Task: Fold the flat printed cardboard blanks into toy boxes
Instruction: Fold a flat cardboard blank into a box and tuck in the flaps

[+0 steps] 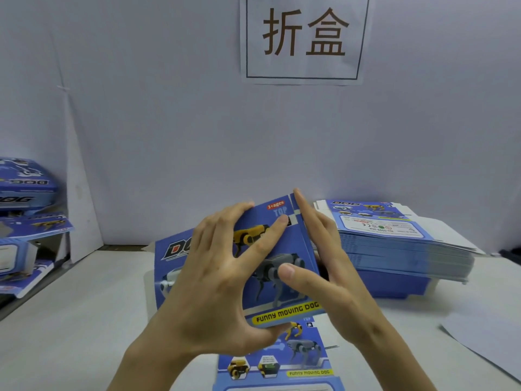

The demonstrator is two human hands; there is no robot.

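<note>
**A:** Where's the piece you're working on?

**B:** The blank (284, 249) is at the middle of the table (84, 320), right in front of you. Its main panel, the one with the yellow and grey dogs and "FUNNY MOVING DOG", is tilted up off the surface. A second printed panel runs from it towards you and lies flat.

**A:** And your hands?

**B:** Your left hand (214, 283) has its fingers spread wide over the printed face, with the thumb tucked under the near edge, so it pinches that panel. Your right hand (327, 269) holds the panel's right edge. The thumb presses on the grey dog and the fingers lie straight along the far side of the fold.

**A:** What's around you?

**B:** Just beside your right hand is a stack of flat blanks (400, 244), printed side up. At the left edge there are folded boxes (25, 182) piled on one another, and their outlines are blurred. A white sheet (485, 340) lies at the near right. On the wall (169, 122) behind hangs a sign (304, 38) with two large characters.
</note>
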